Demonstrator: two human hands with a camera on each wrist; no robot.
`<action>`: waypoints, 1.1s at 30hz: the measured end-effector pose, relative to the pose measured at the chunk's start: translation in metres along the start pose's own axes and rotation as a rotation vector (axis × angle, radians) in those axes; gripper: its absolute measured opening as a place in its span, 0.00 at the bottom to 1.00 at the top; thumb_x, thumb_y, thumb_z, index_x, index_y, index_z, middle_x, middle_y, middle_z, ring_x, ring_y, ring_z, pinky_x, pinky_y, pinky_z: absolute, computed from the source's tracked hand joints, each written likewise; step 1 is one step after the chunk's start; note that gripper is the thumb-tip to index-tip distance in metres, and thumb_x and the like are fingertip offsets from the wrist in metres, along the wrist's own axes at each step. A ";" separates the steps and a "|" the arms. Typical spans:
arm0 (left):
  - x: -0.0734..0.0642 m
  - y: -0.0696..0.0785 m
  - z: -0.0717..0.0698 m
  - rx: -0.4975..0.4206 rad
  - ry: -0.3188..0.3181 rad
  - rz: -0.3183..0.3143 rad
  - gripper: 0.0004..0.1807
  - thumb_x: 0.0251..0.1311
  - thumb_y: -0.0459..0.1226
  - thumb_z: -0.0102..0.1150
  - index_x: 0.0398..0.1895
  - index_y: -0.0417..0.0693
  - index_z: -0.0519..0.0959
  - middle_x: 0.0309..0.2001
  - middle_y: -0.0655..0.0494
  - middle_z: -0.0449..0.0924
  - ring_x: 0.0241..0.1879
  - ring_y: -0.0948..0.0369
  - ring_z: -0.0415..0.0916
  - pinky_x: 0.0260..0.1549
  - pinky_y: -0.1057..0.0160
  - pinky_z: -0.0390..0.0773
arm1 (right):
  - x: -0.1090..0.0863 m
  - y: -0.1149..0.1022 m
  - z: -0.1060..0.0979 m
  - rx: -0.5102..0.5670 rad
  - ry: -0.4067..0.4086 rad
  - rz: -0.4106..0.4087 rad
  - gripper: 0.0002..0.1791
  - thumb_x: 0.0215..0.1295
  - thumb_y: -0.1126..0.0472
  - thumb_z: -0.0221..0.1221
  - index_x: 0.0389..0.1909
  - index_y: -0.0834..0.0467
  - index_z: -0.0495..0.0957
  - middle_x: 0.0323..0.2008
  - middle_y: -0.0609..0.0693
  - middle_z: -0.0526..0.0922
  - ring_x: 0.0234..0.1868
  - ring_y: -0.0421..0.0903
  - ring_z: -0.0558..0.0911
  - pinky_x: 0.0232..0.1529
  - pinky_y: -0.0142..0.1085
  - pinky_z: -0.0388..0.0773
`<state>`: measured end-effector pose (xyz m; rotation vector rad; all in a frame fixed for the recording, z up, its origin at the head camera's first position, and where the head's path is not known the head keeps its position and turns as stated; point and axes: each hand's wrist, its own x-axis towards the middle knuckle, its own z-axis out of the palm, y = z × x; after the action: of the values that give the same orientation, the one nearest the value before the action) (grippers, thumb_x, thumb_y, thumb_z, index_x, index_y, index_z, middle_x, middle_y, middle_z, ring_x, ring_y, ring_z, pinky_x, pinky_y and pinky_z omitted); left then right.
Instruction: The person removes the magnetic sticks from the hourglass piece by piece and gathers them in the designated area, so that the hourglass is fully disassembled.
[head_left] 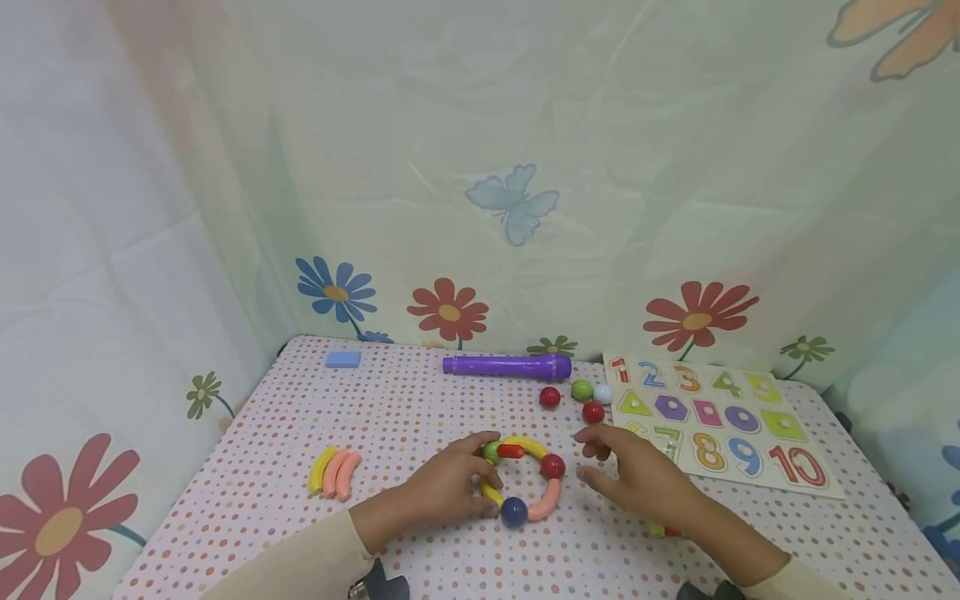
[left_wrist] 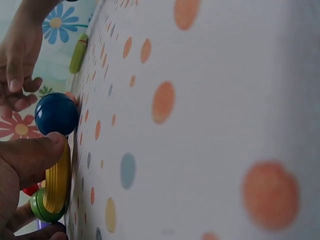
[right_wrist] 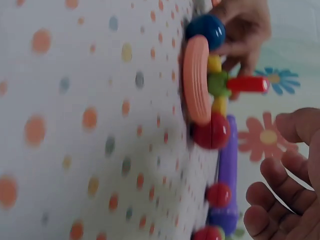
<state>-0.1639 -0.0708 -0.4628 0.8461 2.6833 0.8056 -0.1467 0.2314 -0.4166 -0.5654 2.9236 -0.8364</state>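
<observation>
A ring of toy pieces lies on the dotted table: yellow curved rods (head_left: 527, 445), a pink curved rod (head_left: 546, 502), a blue ball (head_left: 514, 512), a red ball (head_left: 552, 467) and a green ball (head_left: 491, 452). From the green ball a red stick (right_wrist: 248, 84) stands up. My left hand (head_left: 444, 483) holds the ring's left side. Its thumb (left_wrist: 37, 152) lies against a yellow rod beside the blue ball, and its other fingers are around the green ball. To the right of the ring my right hand (head_left: 637, 471) hovers, fingers loosely bent, touching nothing.
Left of the ring lie a yellow rod (head_left: 322, 471) and two pink rods (head_left: 335, 473). Farther back are a blue block (head_left: 342, 359), a purple toy microphone (head_left: 495, 366) and several loose balls (head_left: 550, 397). A number puzzle board (head_left: 823, 490) lies right. Green-and-red pieces (head_left: 657, 529) show under my right wrist.
</observation>
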 end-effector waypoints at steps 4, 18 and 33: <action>0.000 -0.001 0.001 0.000 0.006 0.006 0.12 0.50 0.45 0.80 0.37 0.66 0.88 0.77 0.60 0.60 0.71 0.53 0.65 0.66 0.49 0.69 | 0.011 -0.021 0.015 -0.016 0.010 0.008 0.23 0.62 0.55 0.72 0.56 0.54 0.80 0.38 0.39 0.81 0.40 0.41 0.79 0.38 0.37 0.78; 0.001 -0.004 0.001 -0.010 0.019 0.045 0.11 0.50 0.44 0.80 0.36 0.67 0.88 0.77 0.58 0.60 0.70 0.54 0.67 0.66 0.52 0.70 | 0.036 -0.047 0.049 -0.050 0.025 -0.010 0.19 0.62 0.53 0.72 0.53 0.48 0.81 0.31 0.34 0.78 0.29 0.36 0.74 0.28 0.30 0.74; 0.004 -0.006 -0.004 -0.159 0.099 -0.030 0.10 0.65 0.42 0.67 0.44 0.57 0.77 0.62 0.57 0.77 0.54 0.60 0.77 0.53 0.59 0.79 | 0.037 -0.047 0.057 -0.062 0.063 -0.068 0.15 0.62 0.57 0.72 0.49 0.49 0.82 0.28 0.34 0.74 0.26 0.34 0.71 0.23 0.30 0.71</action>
<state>-0.1711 -0.0739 -0.4632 0.7454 2.6637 1.0637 -0.1574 0.1525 -0.4384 -0.6590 3.0121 -0.7867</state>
